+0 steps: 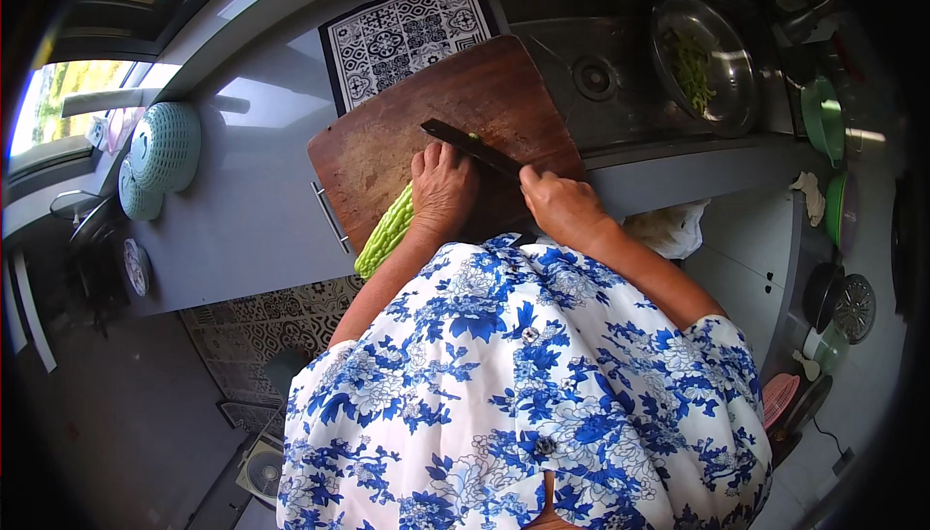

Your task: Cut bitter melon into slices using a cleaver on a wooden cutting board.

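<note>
A worn wooden cutting board (378,137) lies before me at the counter's front edge. My right hand (563,203) grips the handle of a dark-bladed kitchen knife (468,143), whose blade reaches left across the board. Beside the blade, my left hand (445,185) rests with bent fingers near its edge; what lies beneath the palm is hidden. A light green bitter melon (385,233) sticks out from beside that hand, over the board's lower left edge. A small green piece (474,136) shows at the knife's far side.
A steel bowl (737,68) with green pieces stands in the sink (625,112) at right. A patterned mat (403,36) lies behind the board. Pale green plastic baskets (167,146) stand on the counter at left. A white plastic bag (672,228) is near my right forearm.
</note>
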Tool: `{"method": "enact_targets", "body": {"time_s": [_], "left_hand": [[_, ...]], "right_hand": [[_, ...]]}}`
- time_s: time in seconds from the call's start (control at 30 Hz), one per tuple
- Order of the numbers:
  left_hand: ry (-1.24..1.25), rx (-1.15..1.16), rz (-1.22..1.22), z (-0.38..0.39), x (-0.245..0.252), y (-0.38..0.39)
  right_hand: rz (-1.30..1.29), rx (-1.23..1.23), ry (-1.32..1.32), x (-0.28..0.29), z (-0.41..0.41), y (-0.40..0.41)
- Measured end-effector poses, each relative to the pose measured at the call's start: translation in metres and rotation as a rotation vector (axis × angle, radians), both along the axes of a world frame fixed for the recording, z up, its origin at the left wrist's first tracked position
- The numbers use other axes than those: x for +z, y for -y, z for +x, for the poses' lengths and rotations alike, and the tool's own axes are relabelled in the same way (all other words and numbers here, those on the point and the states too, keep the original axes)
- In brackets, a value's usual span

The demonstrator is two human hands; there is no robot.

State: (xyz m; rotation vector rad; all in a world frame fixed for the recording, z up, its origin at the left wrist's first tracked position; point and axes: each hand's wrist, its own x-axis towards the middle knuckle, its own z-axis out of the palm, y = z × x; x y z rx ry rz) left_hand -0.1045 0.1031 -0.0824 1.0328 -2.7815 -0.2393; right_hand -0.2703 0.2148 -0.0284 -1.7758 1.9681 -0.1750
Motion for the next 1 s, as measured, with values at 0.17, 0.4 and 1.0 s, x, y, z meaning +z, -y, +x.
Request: {"method": "enact_targets", "body": {"time_s": [0.17,0.4,1.0], "left_hand": [[0.017,-0.017,-0.043,-0.001,-0.002,-0.001],[-0.174,0.071,0.043,-0.007,0.002,0.006],[0.104,-0.144,0.062,-0.041,-0.006,0.034]], "right_hand": [[-0.133,0.003,-0.036,-0.022,0.011,0.027],[-0.359,-0.087,0.243,-0.041,-0.011,0.008],[0.037,-0.826,1.582,0.003,-0.023,-0.019]]}}
